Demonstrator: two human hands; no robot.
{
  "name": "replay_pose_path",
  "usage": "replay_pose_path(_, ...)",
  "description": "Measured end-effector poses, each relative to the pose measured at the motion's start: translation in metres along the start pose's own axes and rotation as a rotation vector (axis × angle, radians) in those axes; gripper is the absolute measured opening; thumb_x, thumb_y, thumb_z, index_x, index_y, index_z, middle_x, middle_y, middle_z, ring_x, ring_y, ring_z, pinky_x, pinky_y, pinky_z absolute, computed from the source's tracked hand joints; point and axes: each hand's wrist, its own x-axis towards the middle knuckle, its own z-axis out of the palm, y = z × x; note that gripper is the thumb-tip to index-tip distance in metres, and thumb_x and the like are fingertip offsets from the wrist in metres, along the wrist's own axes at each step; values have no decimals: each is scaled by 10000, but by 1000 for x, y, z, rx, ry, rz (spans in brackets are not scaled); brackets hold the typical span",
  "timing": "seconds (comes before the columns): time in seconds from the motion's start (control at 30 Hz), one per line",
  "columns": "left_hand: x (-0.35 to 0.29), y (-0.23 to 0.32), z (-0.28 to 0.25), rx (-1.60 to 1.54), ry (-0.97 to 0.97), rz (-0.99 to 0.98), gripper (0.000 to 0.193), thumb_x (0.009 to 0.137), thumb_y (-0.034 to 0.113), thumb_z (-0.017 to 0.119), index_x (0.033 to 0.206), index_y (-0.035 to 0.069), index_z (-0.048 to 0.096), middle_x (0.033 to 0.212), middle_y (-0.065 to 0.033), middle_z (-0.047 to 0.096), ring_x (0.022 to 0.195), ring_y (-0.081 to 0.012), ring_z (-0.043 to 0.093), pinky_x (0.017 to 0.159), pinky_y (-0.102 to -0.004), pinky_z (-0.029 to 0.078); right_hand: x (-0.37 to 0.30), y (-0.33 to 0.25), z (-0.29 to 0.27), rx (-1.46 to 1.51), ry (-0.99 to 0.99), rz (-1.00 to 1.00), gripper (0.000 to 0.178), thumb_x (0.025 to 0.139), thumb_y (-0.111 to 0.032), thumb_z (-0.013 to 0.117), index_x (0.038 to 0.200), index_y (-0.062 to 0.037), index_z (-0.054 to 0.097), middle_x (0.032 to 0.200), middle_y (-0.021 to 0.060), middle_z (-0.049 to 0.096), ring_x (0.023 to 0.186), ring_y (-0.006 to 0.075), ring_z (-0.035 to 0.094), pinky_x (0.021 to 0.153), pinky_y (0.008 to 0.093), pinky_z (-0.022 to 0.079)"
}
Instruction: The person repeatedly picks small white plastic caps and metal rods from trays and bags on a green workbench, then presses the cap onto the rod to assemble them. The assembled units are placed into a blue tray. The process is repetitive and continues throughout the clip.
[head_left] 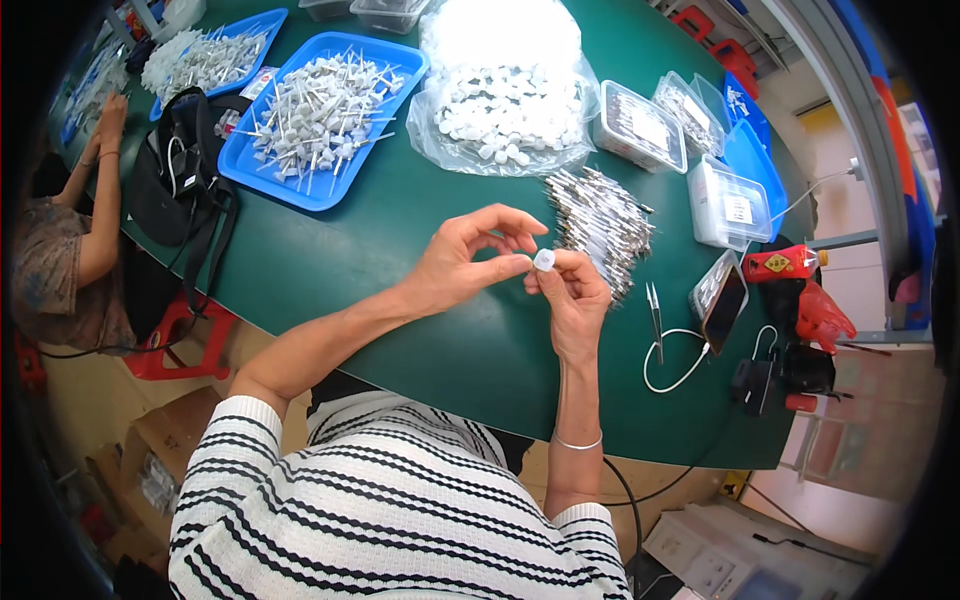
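My left hand [470, 258] and my right hand [572, 292] meet above the green table [340, 250]. Together they pinch a small white round cap [544, 260], the left thumb and forefinger on its left side, the right fingertips under it. Just beyond my right hand lies a heap of thin metal pins [600, 222]. A clear bag of white caps [508, 112] sits further back. A blue tray [318, 120] holds several assembled white pieces with pins.
Tweezers [655, 310], a phone [720, 300] with a white cable and clear plastic boxes [728, 205] lie at the right. A black bag [185, 175] sits at the left edge. Another person [70, 240] sits at the far left beside a second blue tray [215, 55].
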Motion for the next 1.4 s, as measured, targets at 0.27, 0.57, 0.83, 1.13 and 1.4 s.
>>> replay_pose_path(0.27,-8,-2,0,197,53,-35,100,875,103,616,884,26,552,850,3,548,813,-74,516,759,-241,420,0,5,5,-172,97,-202,128,809,50,666,919,10,614,879,48,625,764,98,576,690,225,466)
replay_pose_path(0.57,-7,-5,-2,312,43,28,99,876,99,614,867,14,566,832,-5,547,777,-81,522,726,-241,434,0,0,9,-329,107,-267,117,790,53,674,878,2,616,821,49,642,731,95,575,671,221,462)
replay_pose_path(0.83,-3,-5,-9,193,9,-99,107,885,101,612,889,0,578,833,-6,562,775,-74,530,720,-226,442,-3,-1,11,-230,94,-163,112,793,67,669,872,9,615,831,59,646,738,100,589,657,208,469)
replay_pose_path(1.13,-1,3,-10,-219,-95,-271,137,910,140,590,883,6,577,842,-25,593,776,-80,549,719,-224,450,-3,9,10,230,-19,21,126,803,76,653,883,-10,608,873,90,649,774,144,646,699,242,545)
replay_pose_path(1.4,3,1,-14,-119,-116,-281,182,927,207,568,864,37,579,809,7,576,725,-61,494,673,-217,423,-1,10,8,204,-40,-12,133,802,90,647,878,-11,606,875,69,634,760,120,614,667,218,500)
